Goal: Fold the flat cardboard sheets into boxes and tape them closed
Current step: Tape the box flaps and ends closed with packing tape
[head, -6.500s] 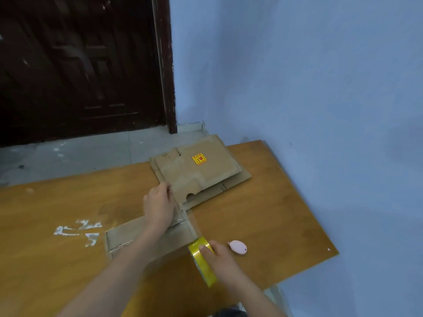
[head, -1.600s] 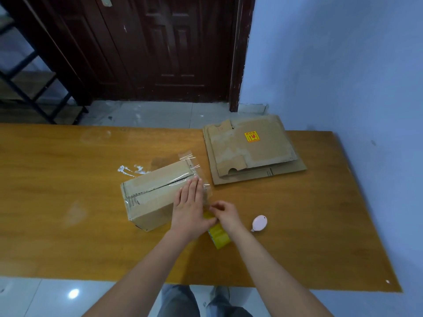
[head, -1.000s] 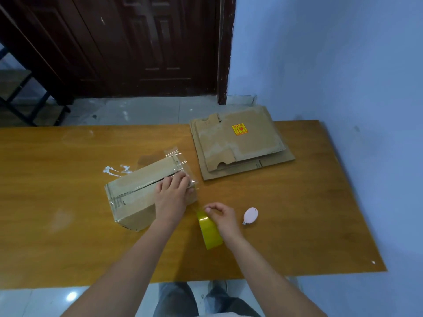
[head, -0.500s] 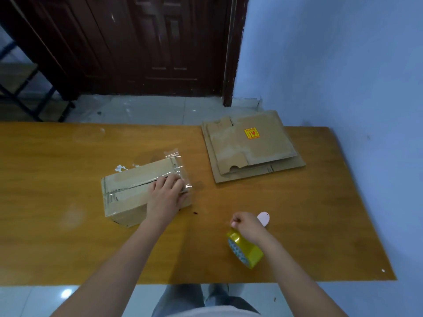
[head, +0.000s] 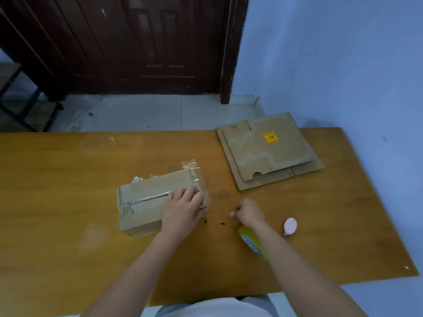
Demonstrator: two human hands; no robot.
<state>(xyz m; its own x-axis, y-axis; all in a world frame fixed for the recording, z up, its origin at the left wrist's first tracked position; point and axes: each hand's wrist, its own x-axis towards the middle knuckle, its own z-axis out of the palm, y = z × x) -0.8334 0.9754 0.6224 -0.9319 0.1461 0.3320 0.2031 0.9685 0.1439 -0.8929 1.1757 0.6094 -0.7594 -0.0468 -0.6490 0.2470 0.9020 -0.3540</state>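
Left hand fingers, held together, are pressing the taped box. Right hand fingers are curling; tape roll is lying beneath its wrist.

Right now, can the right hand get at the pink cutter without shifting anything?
Probably yes. The right hand hangs just left of the pink cutter, with only bare table between them; the tape roll sits nearer the person, under the forearm.

Matt cardboard box, glossy clear tape, seemingly varnished wood table
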